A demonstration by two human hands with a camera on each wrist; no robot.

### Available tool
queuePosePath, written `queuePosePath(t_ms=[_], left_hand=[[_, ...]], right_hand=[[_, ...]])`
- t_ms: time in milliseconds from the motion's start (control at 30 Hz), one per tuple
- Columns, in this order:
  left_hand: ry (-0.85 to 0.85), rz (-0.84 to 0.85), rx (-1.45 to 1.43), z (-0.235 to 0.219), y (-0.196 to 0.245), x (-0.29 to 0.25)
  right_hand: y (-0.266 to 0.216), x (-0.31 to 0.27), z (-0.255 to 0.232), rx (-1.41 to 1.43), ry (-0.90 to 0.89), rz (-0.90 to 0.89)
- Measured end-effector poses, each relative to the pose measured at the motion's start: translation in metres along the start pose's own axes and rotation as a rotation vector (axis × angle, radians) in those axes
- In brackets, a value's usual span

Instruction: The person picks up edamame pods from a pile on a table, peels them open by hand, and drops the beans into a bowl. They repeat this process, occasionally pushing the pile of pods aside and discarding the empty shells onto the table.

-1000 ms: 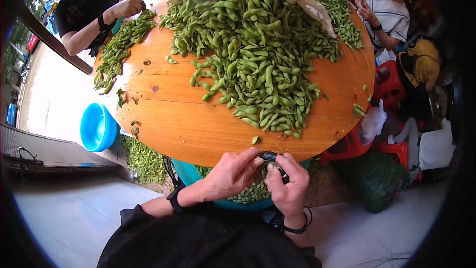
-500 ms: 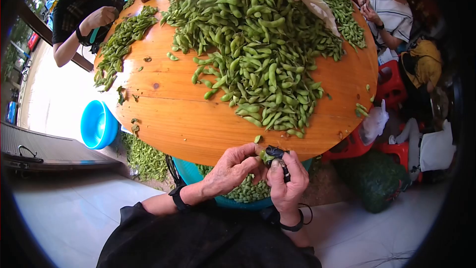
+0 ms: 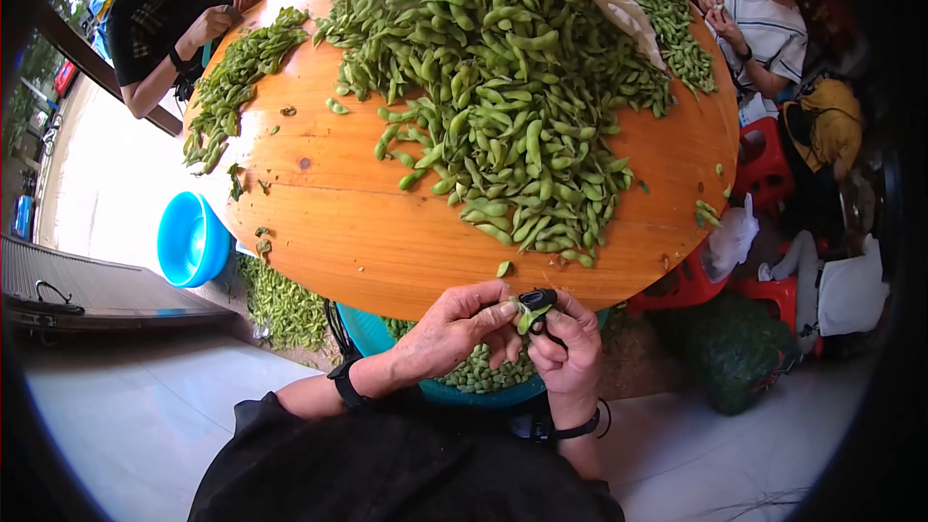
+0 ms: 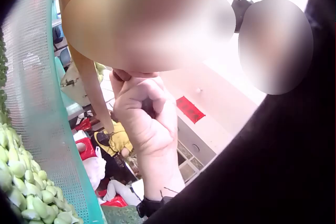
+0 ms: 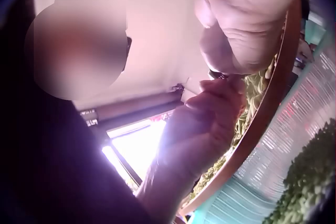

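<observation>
Head view. At the near edge of a round, orange-brown wooden table point(image 3: 338, 242), close together, a bare left hand point(image 3: 462, 331) and a bare right hand point(image 3: 572, 348). Between left thumb and fingers, a small, light green pod point(image 3: 527, 318); against the pod, a small, glossy black object point(image 3: 537, 299) in the curled right fingers. Below, a teal plastic mesh basket point(image 3: 360, 331) of pale green beans point(image 3: 483, 373). Beyond, on the tabletop, a large heap of plump green pods point(image 3: 522, 106), partly under a creased off-white cloth point(image 3: 599, 10). Across the table, 2 more people: upper left, a person in black point(image 3: 145, 34); upper right, a person in a striped white top point(image 3: 764, 24).

Left wrist view. Right hand with bent fingers above a dark wristband; fingertips behind a blurred patch, hold impossible to tell here. At left, basket wall and beans.

Right wrist view. Both hands meeting at the fingertips, right above left; pod too hidden to tell. Behind, the table's curved rim; lower right, the basket.
</observation>
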State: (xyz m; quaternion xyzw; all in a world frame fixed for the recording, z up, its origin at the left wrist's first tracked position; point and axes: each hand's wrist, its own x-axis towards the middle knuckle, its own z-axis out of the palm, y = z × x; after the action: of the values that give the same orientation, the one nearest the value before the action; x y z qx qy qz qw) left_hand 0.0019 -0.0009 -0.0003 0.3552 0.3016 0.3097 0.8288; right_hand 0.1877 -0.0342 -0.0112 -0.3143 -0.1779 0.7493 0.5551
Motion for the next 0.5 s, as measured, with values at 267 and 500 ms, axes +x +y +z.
queuePosePath(t_ms=[267, 500], left_hand=[[0.055, 0.05, 0.164, 0.002, 0.0, -0.004], [0.2, 0.175, 0.568, 0.006, -0.001, -0.007]], right_hand=[[-0.007, -0.004, 0.021, -0.556, 0.114, -0.148], [-0.001, -0.006, 0.02, -0.828, 0.187, -0.324]])
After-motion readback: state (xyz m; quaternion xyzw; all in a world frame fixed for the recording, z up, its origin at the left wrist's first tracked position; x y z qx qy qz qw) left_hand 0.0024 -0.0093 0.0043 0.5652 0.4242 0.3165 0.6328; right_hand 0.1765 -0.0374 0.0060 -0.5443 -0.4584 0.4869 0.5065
